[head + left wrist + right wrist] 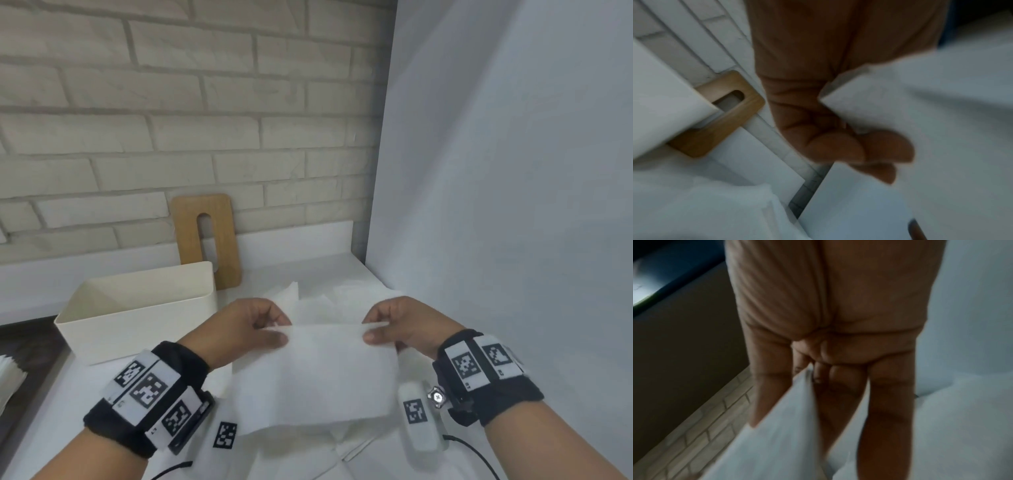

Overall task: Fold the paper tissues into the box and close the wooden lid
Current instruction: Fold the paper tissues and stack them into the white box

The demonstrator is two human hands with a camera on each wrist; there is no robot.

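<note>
A white paper tissue (315,373) hangs in the air in front of me, held by its top edge. My left hand (270,330) pinches its top left corner and my right hand (375,330) pinches its top right corner. The left wrist view shows the tissue (920,123) between thumb and fingers (885,147). In the right wrist view the tissue (781,434) runs between the fingers (888,402). The cream box (102,329) stands open to the left. The wooden lid (219,240) with its slot leans upright against the brick wall behind the box.
More loose tissues (329,298) lie on the white counter (308,270) behind my hands. A white panel (496,171) rises on the right. A stack of white paper (8,377) sits at the left edge. Cables run from both wrist units.
</note>
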